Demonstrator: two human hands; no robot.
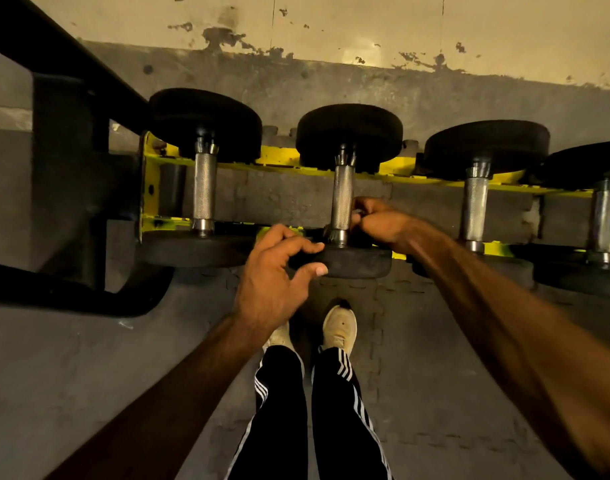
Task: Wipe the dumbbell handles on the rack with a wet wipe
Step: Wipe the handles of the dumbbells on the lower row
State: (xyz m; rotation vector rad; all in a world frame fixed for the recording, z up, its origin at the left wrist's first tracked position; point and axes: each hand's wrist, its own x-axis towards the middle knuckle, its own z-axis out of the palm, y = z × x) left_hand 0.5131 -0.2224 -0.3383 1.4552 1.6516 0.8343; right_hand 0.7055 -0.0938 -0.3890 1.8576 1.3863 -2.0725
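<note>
Several black dumbbells with knurled steel handles lie across a yellow rack. My right hand presses against the right side of the second dumbbell handle, fingers curled at its lower end; no wipe shows in it. My left hand hovers with fingers apart at the near weight plate of that dumbbell, thumb and forefinger close to its edge. The first dumbbell handle stands to the left, the third dumbbell handle to the right, a further handle at the frame's edge.
A black rack frame rises at the left with its foot on the grey mat floor. My two feet in pale shoes stand just before the rack. A stained wall runs behind.
</note>
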